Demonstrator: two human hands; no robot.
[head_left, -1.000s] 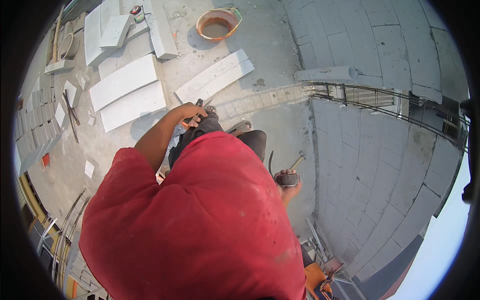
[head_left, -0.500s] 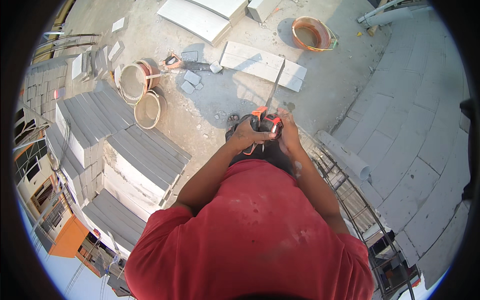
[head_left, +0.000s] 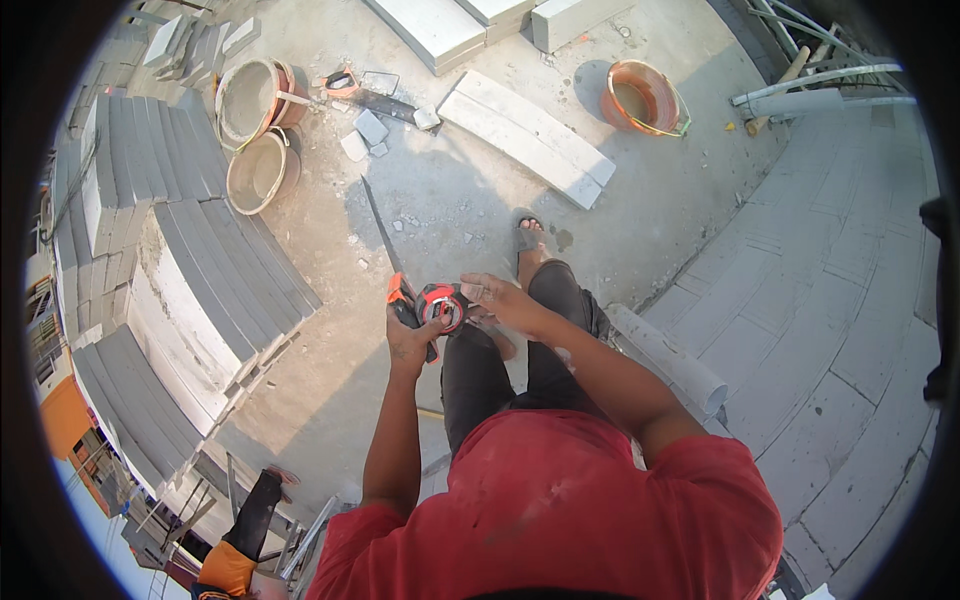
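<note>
My left hand point(head_left: 406, 345) is closed around the orange-and-black handle of a handsaw point(head_left: 402, 300) and a round red-and-black tape measure point(head_left: 441, 307), held side by side. The saw's long narrow blade points away, toward the far left, over the concrete floor. Just right of the tape measure is my right hand point(head_left: 502, 303), its fingers apart and reaching toward the case. Whether a fingertip touches the case I cannot tell. On the floor ahead lie long white blocks point(head_left: 530, 135), side by side, with a cut line near their close end.
A second handsaw point(head_left: 385, 104) lies among block scraps point(head_left: 371, 126). Buckets stand at the left point(head_left: 262, 172) and far right point(head_left: 640, 97). Stacked grey-white blocks point(head_left: 235, 270) rise on my left; a block wall point(head_left: 800, 300) and a white pipe point(head_left: 670, 360) are on the right. Another person point(head_left: 255, 520) is at lower left.
My view has turned and my legs now show. The handsaw and tape measure have swung left, away from the white blocks. My right hand has drawn back from the tape measure's side.
</note>
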